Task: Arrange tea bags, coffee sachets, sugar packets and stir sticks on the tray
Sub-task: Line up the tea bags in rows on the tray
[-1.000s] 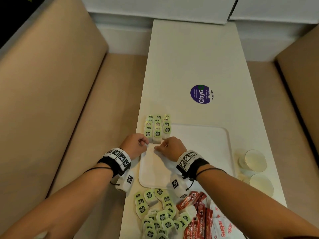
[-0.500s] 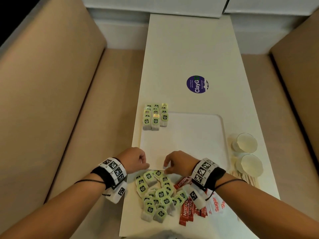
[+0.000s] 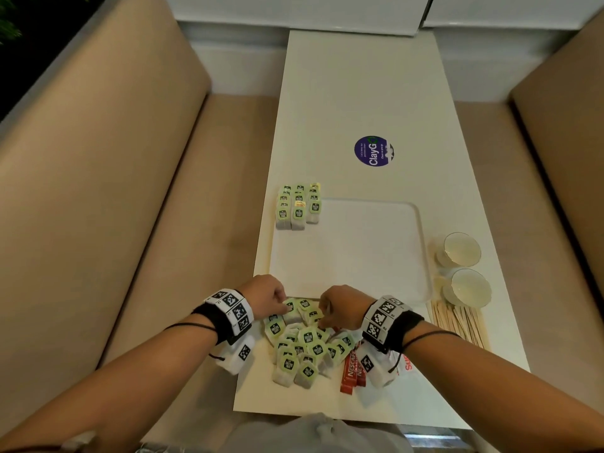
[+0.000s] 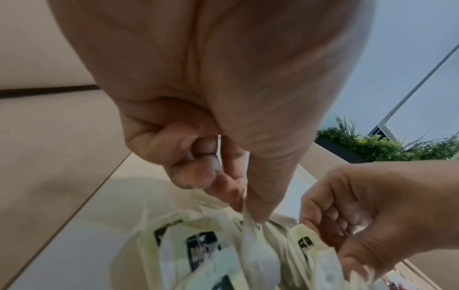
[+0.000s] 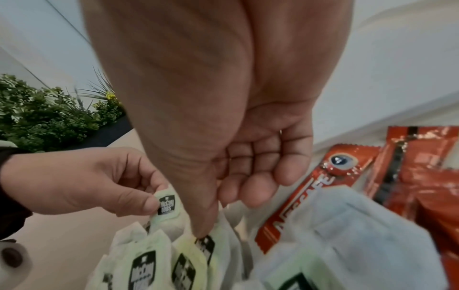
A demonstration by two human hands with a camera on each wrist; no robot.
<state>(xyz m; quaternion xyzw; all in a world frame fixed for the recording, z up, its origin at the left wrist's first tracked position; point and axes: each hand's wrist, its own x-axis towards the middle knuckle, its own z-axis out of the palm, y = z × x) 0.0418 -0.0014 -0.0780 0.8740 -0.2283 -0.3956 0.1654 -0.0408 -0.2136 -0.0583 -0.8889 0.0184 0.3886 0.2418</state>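
Note:
A loose pile of green-tagged tea bags (image 3: pixel 304 348) lies at the table's near edge, in front of the white tray (image 3: pixel 359 253). Both hands reach into the pile's far side. My left hand (image 3: pixel 284 307) pinches one tea bag (image 5: pixel 165 204) by its tag between thumb and forefinger. My right hand (image 3: pixel 323 317) has its fingers curled and its thumb down on another tea bag (image 5: pixel 205 245). Neat rows of tea bags (image 3: pixel 299 206) stand at the tray's far left corner. Red coffee sachets (image 3: pixel 351 374) and sugar packets (image 3: pixel 407 364) lie under my right wrist.
Wooden stir sticks (image 3: pixel 457 325) lie right of the tray's near corner, with two paper cups (image 3: pixel 461 248) (image 3: pixel 470 289) beyond them. A purple sticker (image 3: pixel 374 151) marks the far table. Beige bench seats (image 3: pixel 196 223) flank the narrow table.
Both hands drew back from the tea bag rows at the tray's far left to the loose pile at the near edge, and now pinch bags there.

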